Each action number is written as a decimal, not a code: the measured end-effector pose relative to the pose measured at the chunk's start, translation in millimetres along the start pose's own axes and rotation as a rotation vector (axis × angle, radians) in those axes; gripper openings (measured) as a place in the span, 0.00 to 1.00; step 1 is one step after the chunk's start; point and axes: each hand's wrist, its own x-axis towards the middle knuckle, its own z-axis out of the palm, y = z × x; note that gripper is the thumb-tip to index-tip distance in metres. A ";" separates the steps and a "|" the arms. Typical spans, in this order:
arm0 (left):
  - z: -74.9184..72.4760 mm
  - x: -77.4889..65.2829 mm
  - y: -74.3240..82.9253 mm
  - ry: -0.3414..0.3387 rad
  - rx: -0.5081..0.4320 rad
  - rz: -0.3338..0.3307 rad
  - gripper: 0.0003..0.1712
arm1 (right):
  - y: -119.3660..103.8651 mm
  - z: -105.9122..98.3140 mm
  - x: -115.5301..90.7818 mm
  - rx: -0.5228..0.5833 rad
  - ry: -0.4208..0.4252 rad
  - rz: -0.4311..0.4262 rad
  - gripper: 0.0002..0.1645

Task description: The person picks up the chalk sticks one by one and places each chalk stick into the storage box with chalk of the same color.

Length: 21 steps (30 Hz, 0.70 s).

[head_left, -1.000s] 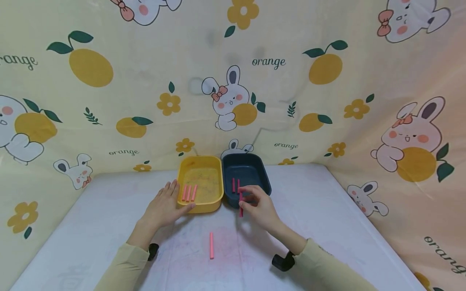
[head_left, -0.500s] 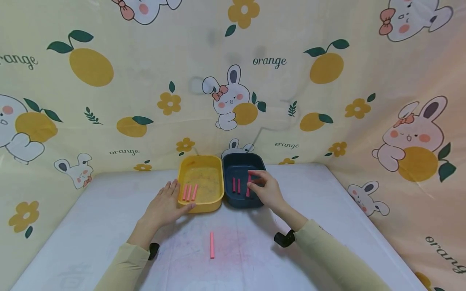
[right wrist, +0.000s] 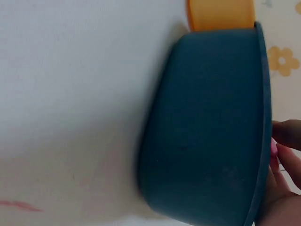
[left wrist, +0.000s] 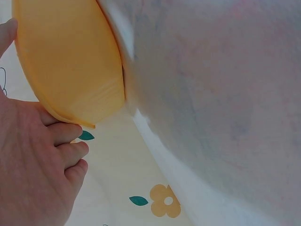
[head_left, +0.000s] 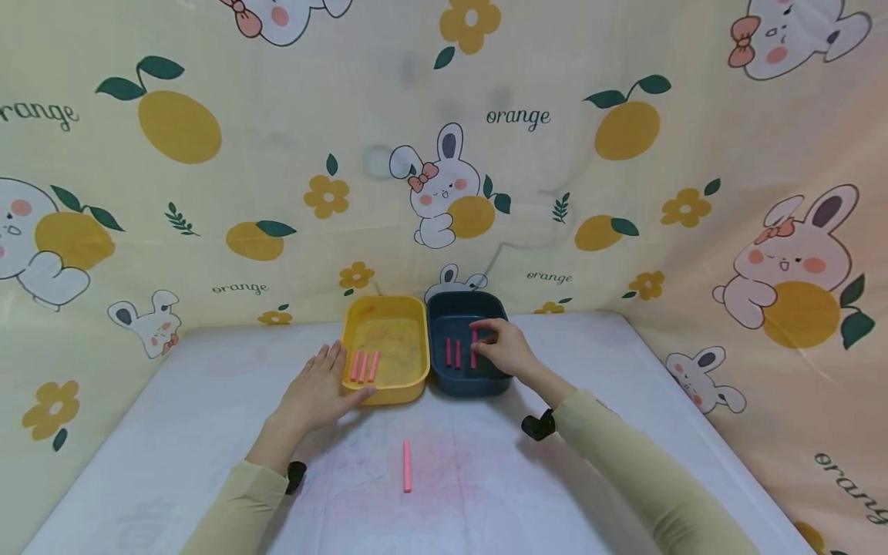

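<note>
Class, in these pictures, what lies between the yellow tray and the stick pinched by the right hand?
Two pink sticks, side by side in the dark blue tray, plus that tray's left wall; the head view shows this.

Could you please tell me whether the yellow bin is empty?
Not empty, but far from full: three pink sticks are inside the yellow bin, and much of its floor shows bare.

From here I see a big cream cloth (head_left: 388, 85) with bunnies (head_left: 435, 230), yellow fruits (head_left: 179, 127), flowers (head_left: 326, 197), green leaves (head_left: 162, 68) and the word "orange" (head_left: 518, 116). It hangs behind a white surface (head_left: 180, 416) with pink smudges (head_left: 447, 462) on it.
</note>
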 end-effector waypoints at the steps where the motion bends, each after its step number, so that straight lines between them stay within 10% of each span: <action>1: 0.0 0.1 -0.1 0.000 0.000 -0.002 0.66 | 0.5 -0.2 2.2 -0.019 -0.013 -0.007 0.25; 14: -0.1 -0.2 -0.2 -0.002 0.000 -0.004 0.65 | 8.7 -1.7 37.3 -0.095 -0.147 -0.029 0.16; 21: -0.5 -0.2 0.0 -0.005 -0.005 -0.006 0.66 | 9.4 10.0 44.5 0.033 -0.136 0.109 0.18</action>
